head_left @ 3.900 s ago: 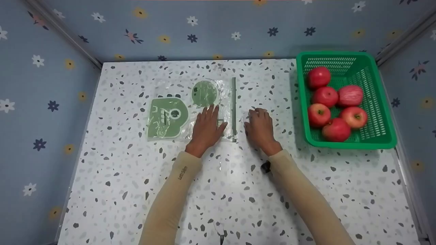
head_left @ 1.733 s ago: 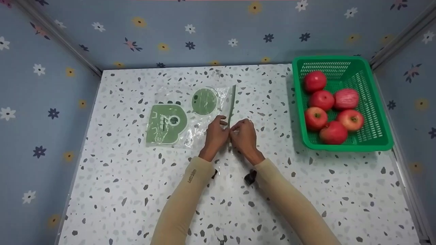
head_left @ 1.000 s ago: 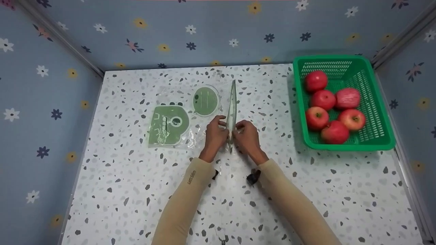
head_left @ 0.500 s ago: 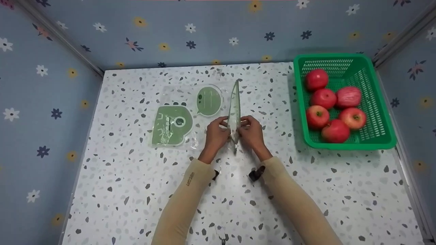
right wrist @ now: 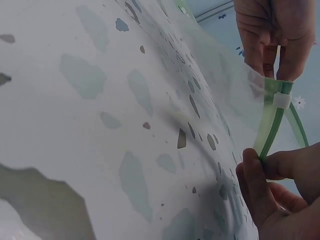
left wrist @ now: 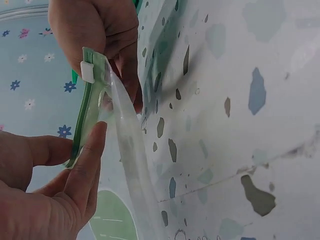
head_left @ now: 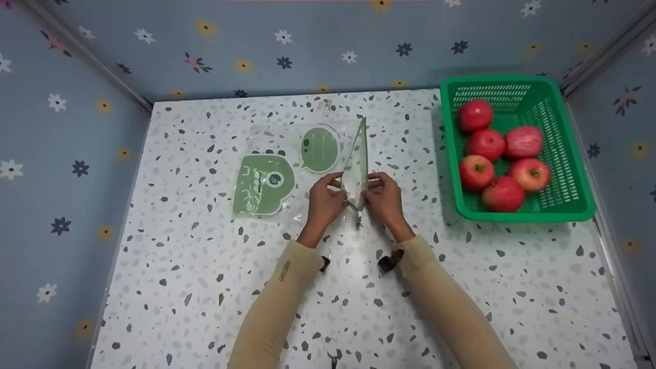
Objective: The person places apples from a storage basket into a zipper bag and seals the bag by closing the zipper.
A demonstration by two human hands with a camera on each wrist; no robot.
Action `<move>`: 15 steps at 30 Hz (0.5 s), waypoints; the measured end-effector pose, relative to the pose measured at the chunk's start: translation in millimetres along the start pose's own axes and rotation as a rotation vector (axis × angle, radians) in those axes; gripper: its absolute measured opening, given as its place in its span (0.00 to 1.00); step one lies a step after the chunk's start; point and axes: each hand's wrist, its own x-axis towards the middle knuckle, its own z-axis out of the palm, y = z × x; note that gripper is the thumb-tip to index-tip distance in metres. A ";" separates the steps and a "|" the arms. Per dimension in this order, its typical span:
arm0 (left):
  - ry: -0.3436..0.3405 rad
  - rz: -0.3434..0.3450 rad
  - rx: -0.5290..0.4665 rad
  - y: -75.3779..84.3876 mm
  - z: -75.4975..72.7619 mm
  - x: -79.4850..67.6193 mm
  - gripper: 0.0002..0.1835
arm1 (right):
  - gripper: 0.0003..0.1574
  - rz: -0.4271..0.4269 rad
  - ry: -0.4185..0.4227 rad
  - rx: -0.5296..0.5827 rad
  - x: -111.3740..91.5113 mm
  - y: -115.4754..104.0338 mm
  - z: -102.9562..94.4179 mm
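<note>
A clear zip bag (head_left: 266, 197) with green cartoon prints lies on the speckled table, its mouth raised and spread at the right end. My left hand (head_left: 325, 204) pinches the left lip of the mouth between thumb and fingers. The opposite lip is pinched by my right hand (head_left: 385, 201), and a gap shows between the two lips. In the left wrist view a white slider (left wrist: 87, 71) sits on the green zip strip (left wrist: 80, 120), near one end. The right wrist view shows that slider close to the left hand's fingertips (right wrist: 287, 70).
A green plastic basket (head_left: 523, 217) holding several red apples (head_left: 505, 193) stands at the table's right side. Flower-patterned walls (head_left: 307, 46) rise behind the table (head_left: 179, 256) and on both sides. Dark wrist cameras (head_left: 390, 261) hang under the sleeves.
Both hands came together at the bag's zip edge, took hold of its lips and drew them apart. The mouth is now wider, and the bag has shifted slightly right. The basket stays put.
</note>
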 end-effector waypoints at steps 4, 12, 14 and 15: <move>0.020 0.012 -0.043 -0.3 0.8 -1.1 0.22 | 0.24 -0.008 -0.005 0.007 -0.3 1.2 -2.6; 0.093 0.007 -0.131 2.1 1.5 -4.3 0.17 | 0.24 0.006 0.001 0.021 -0.7 3.3 -5.3; 0.105 0.011 -0.153 2.1 1.8 -5.0 0.17 | 0.24 0.009 0.005 0.015 -1.1 4.0 -5.6; 0.113 0.016 -0.160 2.0 1.9 -5.3 0.16 | 0.24 0.013 0.007 0.015 -1.3 4.7 -5.7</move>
